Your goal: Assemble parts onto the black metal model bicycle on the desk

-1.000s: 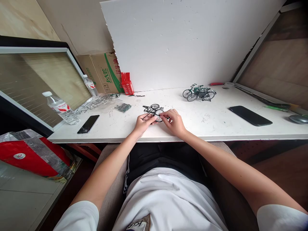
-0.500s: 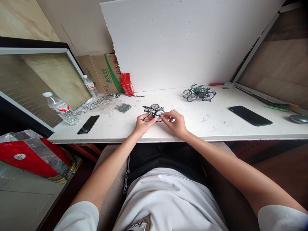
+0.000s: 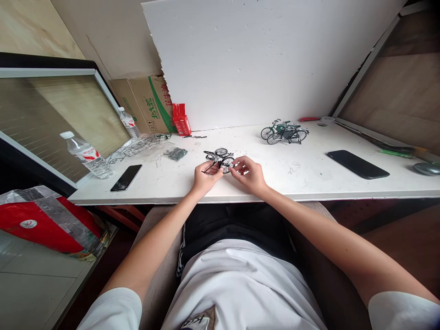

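Observation:
A small black model bicycle (image 3: 216,164) is held over the front part of the table, its spoked wheel (image 3: 227,164) facing up toward me. My left hand (image 3: 205,178) is closed around the frame, its thumb near the lower left of that wheel. At the wheel's right edge, the bent thumb and fingers of my right hand (image 3: 250,175) grip the rim. Another spoked wheel (image 3: 221,151) and some dark parts show just behind; whether they join the held model I cannot tell. My fingers hide part of the frame.
Model bicycles (image 3: 287,132) stand at the back right. A dark phone (image 3: 357,164) lies right, another phone (image 3: 126,178) left. Water bottles (image 3: 87,155), black part frames (image 3: 137,145), a small bag of parts (image 3: 178,154) and a red box (image 3: 181,120) occupy the left.
My right hand's fingers have shifted slightly at the wheel's right edge and are a little more spread. The left hand and the model bicycle stay nearly in place.

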Action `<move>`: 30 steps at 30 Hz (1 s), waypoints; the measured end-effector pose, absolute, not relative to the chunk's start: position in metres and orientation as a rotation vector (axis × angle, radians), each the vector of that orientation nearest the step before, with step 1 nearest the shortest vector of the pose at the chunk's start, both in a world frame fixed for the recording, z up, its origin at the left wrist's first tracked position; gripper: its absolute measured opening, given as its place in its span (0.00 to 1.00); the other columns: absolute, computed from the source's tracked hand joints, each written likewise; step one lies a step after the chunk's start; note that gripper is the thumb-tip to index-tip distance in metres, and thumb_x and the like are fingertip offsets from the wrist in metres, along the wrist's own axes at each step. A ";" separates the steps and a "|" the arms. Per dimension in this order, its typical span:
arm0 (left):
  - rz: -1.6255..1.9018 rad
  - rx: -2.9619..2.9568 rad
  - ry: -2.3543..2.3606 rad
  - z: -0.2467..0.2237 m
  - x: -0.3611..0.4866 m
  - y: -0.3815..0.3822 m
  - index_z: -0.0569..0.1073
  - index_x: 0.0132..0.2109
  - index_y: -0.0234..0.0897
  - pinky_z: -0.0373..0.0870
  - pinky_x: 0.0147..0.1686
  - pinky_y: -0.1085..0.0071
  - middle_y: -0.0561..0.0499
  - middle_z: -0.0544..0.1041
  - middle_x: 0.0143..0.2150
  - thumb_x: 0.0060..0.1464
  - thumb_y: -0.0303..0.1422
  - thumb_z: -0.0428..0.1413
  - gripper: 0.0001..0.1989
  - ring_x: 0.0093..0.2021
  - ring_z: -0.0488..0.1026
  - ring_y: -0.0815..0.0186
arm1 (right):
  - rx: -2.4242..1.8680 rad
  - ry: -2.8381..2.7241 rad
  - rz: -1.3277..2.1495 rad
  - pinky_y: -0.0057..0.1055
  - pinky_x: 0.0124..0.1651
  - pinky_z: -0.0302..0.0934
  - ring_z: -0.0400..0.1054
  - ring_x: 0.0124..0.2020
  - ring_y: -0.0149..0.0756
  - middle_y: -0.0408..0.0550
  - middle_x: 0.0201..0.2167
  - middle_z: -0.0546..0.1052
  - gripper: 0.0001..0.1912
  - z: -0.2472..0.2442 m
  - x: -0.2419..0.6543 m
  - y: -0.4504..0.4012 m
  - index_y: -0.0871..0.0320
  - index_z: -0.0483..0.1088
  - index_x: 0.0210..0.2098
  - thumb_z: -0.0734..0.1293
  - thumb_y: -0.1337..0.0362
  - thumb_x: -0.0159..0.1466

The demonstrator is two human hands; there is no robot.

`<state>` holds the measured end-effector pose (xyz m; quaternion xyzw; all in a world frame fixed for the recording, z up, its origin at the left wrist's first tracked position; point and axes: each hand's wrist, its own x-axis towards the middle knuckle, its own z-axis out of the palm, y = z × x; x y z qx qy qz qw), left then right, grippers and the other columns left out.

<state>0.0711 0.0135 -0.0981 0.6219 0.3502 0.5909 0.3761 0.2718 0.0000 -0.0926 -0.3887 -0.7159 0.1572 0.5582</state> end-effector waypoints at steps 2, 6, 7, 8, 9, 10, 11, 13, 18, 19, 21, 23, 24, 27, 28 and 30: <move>1.514 1.610 0.910 -0.098 0.071 0.013 0.81 0.38 0.34 0.80 0.40 0.66 0.43 0.85 0.37 0.50 0.40 0.72 0.15 0.36 0.82 0.60 | -0.914 -1.679 0.405 0.37 0.34 0.72 0.77 0.30 0.39 0.45 0.30 0.81 0.15 -0.093 0.272 0.000 0.52 0.74 0.43 0.75 0.49 0.67; 1.528 1.620 0.931 -0.097 0.072 0.012 0.81 0.36 0.34 0.80 0.39 0.66 0.44 0.85 0.36 0.50 0.39 0.72 0.13 0.34 0.82 0.60 | -0.907 -1.653 0.470 0.36 0.34 0.73 0.77 0.30 0.38 0.44 0.29 0.81 0.16 -0.094 0.272 0.002 0.52 0.74 0.43 0.76 0.48 0.66; 1.529 1.623 0.932 -0.097 0.072 0.012 0.81 0.36 0.35 0.80 0.39 0.65 0.44 0.85 0.36 0.50 0.39 0.72 0.13 0.34 0.82 0.60 | -0.906 -1.653 0.473 0.36 0.34 0.73 0.77 0.30 0.38 0.44 0.29 0.80 0.17 -0.094 0.273 0.003 0.52 0.74 0.42 0.76 0.48 0.66; 1.527 1.629 0.932 -0.097 0.072 0.012 0.81 0.36 0.35 0.80 0.39 0.65 0.44 0.85 0.36 0.50 0.39 0.72 0.13 0.35 0.82 0.60 | -0.904 -1.656 0.472 0.36 0.34 0.73 0.76 0.30 0.38 0.44 0.29 0.80 0.17 -0.095 0.273 0.003 0.52 0.74 0.42 0.75 0.47 0.66; 1.525 1.634 0.933 -0.097 0.072 0.012 0.81 0.36 0.35 0.80 0.40 0.65 0.45 0.85 0.36 0.50 0.39 0.71 0.13 0.35 0.82 0.60 | -0.901 -1.658 0.469 0.36 0.34 0.73 0.76 0.30 0.38 0.44 0.29 0.80 0.17 -0.095 0.273 0.004 0.52 0.74 0.42 0.75 0.47 0.66; 1.524 1.641 0.936 -0.097 0.072 0.011 0.81 0.36 0.35 0.80 0.40 0.65 0.45 0.85 0.36 0.50 0.38 0.71 0.12 0.35 0.82 0.60 | -0.898 -1.659 0.465 0.36 0.34 0.73 0.76 0.30 0.38 0.44 0.29 0.80 0.17 -0.096 0.273 0.004 0.52 0.74 0.42 0.75 0.47 0.67; 1.527 1.648 0.943 -0.096 0.072 0.011 0.81 0.36 0.35 0.80 0.40 0.66 0.45 0.85 0.36 0.50 0.38 0.71 0.12 0.35 0.82 0.60 | -0.893 -1.661 0.463 0.36 0.35 0.73 0.76 0.30 0.38 0.44 0.29 0.80 0.16 -0.096 0.273 0.004 0.52 0.74 0.42 0.75 0.47 0.67; 1.537 1.671 0.955 -0.095 0.072 0.009 0.81 0.35 0.35 0.79 0.39 0.67 0.45 0.85 0.36 0.51 0.37 0.71 0.11 0.34 0.81 0.61 | -0.880 -1.664 0.458 0.36 0.35 0.73 0.75 0.30 0.37 0.44 0.30 0.79 0.16 -0.096 0.272 0.004 0.53 0.74 0.41 0.74 0.48 0.67; 1.556 1.742 0.963 -0.094 0.071 0.007 0.81 0.35 0.34 0.77 0.36 0.70 0.47 0.83 0.33 0.52 0.35 0.70 0.09 0.33 0.79 0.64 | -0.852 -1.670 0.434 0.35 0.34 0.72 0.73 0.31 0.36 0.45 0.32 0.79 0.14 -0.094 0.271 0.002 0.53 0.73 0.40 0.74 0.49 0.68; 1.562 1.756 0.969 -0.095 0.071 0.007 0.81 0.35 0.34 0.76 0.35 0.71 0.48 0.83 0.33 0.51 0.35 0.70 0.09 0.32 0.78 0.64 | -0.844 -1.674 0.429 0.35 0.35 0.72 0.73 0.31 0.36 0.45 0.32 0.79 0.14 -0.094 0.271 0.001 0.53 0.73 0.39 0.73 0.50 0.69; 1.574 1.788 0.982 -0.095 0.071 0.007 0.81 0.35 0.34 0.75 0.34 0.72 0.49 0.82 0.32 0.51 0.34 0.69 0.08 0.31 0.77 0.65 | -0.825 -1.683 0.415 0.35 0.35 0.72 0.73 0.32 0.36 0.46 0.33 0.79 0.14 -0.093 0.271 0.001 0.53 0.73 0.38 0.73 0.50 0.69; 1.585 1.814 0.988 -0.096 0.071 0.006 0.81 0.36 0.34 0.75 0.34 0.72 0.49 0.82 0.32 0.51 0.33 0.69 0.08 0.31 0.77 0.66 | -0.811 -1.689 0.404 0.34 0.35 0.72 0.73 0.31 0.35 0.46 0.33 0.79 0.13 -0.093 0.270 0.000 0.53 0.72 0.37 0.72 0.51 0.69; 1.591 1.817 0.989 -0.096 0.071 0.006 0.81 0.36 0.34 0.75 0.34 0.72 0.49 0.82 0.32 0.51 0.33 0.69 0.07 0.30 0.77 0.66 | -0.809 -1.688 0.405 0.34 0.35 0.72 0.72 0.31 0.35 0.46 0.33 0.78 0.13 -0.093 0.270 0.000 0.53 0.72 0.37 0.72 0.51 0.69; 1.605 1.802 0.996 -0.095 0.071 0.006 0.82 0.35 0.34 0.75 0.34 0.72 0.49 0.82 0.31 0.50 0.33 0.69 0.07 0.31 0.77 0.66 | -0.810 -1.675 0.450 0.35 0.36 0.74 0.72 0.32 0.36 0.45 0.33 0.78 0.14 -0.094 0.271 0.001 0.53 0.72 0.37 0.73 0.50 0.69; 1.606 1.796 0.997 -0.095 0.071 0.006 0.82 0.35 0.34 0.75 0.34 0.72 0.49 0.82 0.31 0.49 0.33 0.69 0.08 0.31 0.77 0.66 | -0.811 -1.667 0.468 0.35 0.36 0.74 0.73 0.32 0.36 0.45 0.33 0.78 0.14 -0.094 0.271 0.001 0.53 0.72 0.37 0.73 0.50 0.68; 1.607 1.793 0.999 -0.095 0.071 0.006 0.82 0.35 0.34 0.75 0.34 0.72 0.49 0.82 0.31 0.48 0.33 0.69 0.08 0.30 0.77 0.66 | -0.812 -1.654 0.487 0.35 0.37 0.74 0.72 0.32 0.36 0.45 0.32 0.77 0.14 -0.094 0.271 0.002 0.53 0.71 0.37 0.74 0.50 0.68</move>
